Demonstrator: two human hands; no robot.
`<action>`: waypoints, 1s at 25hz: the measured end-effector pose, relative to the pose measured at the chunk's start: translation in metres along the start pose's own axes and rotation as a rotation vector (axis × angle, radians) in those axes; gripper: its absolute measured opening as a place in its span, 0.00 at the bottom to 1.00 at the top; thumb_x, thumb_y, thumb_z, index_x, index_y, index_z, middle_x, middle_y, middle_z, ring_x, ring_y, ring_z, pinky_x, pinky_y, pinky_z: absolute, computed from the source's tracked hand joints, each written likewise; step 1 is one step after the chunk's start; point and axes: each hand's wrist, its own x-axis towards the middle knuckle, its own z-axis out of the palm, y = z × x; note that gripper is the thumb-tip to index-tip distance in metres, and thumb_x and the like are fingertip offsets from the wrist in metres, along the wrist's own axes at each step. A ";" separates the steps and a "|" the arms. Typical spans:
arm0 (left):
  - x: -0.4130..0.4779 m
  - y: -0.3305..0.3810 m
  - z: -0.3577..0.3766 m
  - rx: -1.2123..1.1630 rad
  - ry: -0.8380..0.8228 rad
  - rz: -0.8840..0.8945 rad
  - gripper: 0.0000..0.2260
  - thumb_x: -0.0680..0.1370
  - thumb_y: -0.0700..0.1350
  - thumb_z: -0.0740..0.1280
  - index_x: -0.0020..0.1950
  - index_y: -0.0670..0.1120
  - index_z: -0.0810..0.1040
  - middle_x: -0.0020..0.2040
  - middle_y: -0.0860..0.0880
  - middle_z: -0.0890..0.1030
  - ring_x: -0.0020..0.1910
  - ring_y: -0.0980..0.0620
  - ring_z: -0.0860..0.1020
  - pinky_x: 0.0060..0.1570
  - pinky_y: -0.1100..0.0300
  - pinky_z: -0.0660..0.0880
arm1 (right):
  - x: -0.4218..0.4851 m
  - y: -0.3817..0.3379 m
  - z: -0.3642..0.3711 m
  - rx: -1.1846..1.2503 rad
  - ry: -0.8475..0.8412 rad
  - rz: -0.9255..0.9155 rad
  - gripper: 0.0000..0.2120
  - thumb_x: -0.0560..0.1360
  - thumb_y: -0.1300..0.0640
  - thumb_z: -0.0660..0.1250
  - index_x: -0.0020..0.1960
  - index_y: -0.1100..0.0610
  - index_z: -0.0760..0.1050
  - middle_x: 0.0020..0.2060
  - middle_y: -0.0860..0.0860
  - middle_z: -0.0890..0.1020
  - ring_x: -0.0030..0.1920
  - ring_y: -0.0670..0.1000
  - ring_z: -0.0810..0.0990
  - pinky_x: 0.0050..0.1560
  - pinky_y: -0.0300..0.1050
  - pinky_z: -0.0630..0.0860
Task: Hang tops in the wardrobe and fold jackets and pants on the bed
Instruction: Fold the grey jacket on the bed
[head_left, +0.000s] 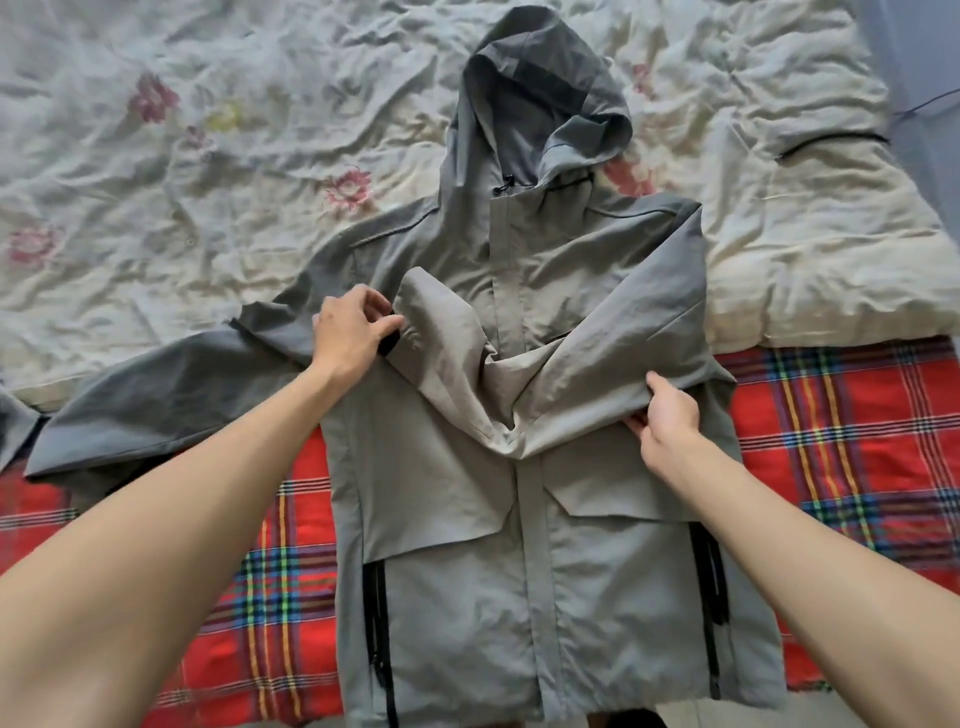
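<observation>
Rumpled pale floral quilt (208, 208) covers the far part of a bed, and a red plaid blanket (831, 441) covers the near part, under both forearms. A grey hooded jacket (467, 545) lies flat on them, front up and closed, filling the space between and below the two hands.

Out beyond the left hand (348, 332), one sleeve (156, 405) stretches flat to the side. The left arm reaches forward, bare to the elbow. Its thumb and fingers are curled and pinch the cuff (415, 312) of the other sleeve, lifted slightly off the chest.

That folded sleeve (597, 353) runs across the chest from one hand to the other, creased and bunched in the middle. The right hand (667, 415) grips its lower edge near the jacket's side, thumb on top and fingers tucked beneath the cloth.

Above both hands the hood (540, 104) lies open on the quilt. Below them sit two flap pockets and two black zips (376, 613).
</observation>
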 end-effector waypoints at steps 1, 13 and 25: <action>0.000 0.001 -0.002 0.025 -0.077 -0.006 0.10 0.73 0.51 0.75 0.49 0.48 0.81 0.43 0.50 0.82 0.48 0.49 0.79 0.52 0.57 0.72 | 0.001 0.000 0.001 -0.002 -0.002 0.009 0.03 0.80 0.58 0.64 0.48 0.54 0.75 0.54 0.54 0.81 0.53 0.53 0.79 0.50 0.51 0.79; -0.172 0.009 -0.057 -0.968 -0.047 -0.291 0.09 0.83 0.41 0.61 0.61 0.45 0.77 0.56 0.48 0.84 0.55 0.53 0.82 0.53 0.56 0.79 | 0.009 -0.014 -0.012 0.159 -0.107 0.067 0.15 0.71 0.50 0.76 0.56 0.53 0.80 0.52 0.51 0.86 0.52 0.52 0.84 0.52 0.49 0.80; -0.233 -0.053 -0.001 -1.130 0.195 -0.673 0.14 0.78 0.32 0.65 0.63 0.42 0.76 0.53 0.43 0.84 0.50 0.46 0.83 0.46 0.54 0.82 | 0.025 -0.023 -0.021 0.152 -0.074 0.022 0.19 0.72 0.46 0.75 0.60 0.52 0.81 0.51 0.49 0.86 0.50 0.52 0.86 0.52 0.55 0.82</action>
